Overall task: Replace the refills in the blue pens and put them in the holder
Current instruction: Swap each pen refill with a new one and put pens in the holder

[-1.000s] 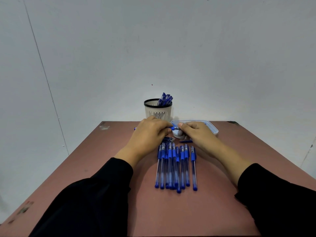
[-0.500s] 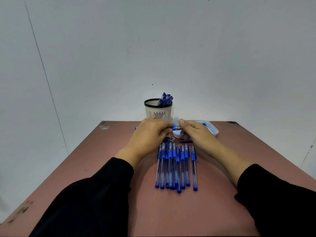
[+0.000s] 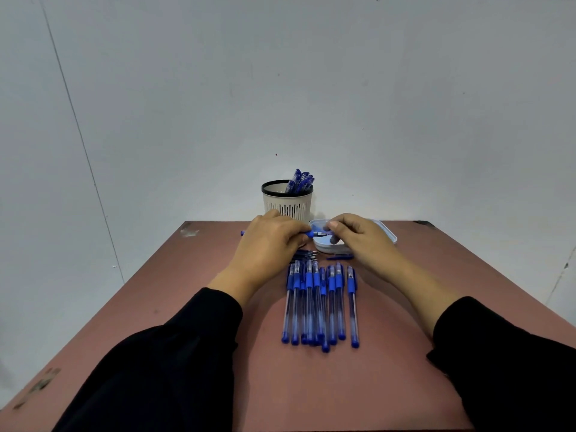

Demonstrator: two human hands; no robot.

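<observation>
Hands meet at the far side of the reddish-brown table (image 3: 218, 385), seen from the head camera. The left hand (image 3: 268, 247) has its fingers curled round the body of a blue pen (image 3: 313, 234), which lies level, its back end sticking out to the left of the hand. The right hand (image 3: 363, 240) pinches the metal tip end of the same pen between thumb and bent fingers, just above a shallow clear plastic tray (image 3: 388, 233). Behind the hands stands a white slotted pen holder (image 3: 288, 201) with a black rim, and several blue pens in the holder (image 3: 300, 180) lean to its right side. Near the person, a row of blue pens (image 3: 321, 304) lies side by side on the table, caps pointing away. Between this row and the left hand lies a small bundle of thin refills (image 3: 307, 254), and a loose blue cap (image 3: 339, 257) is beside it.
</observation>
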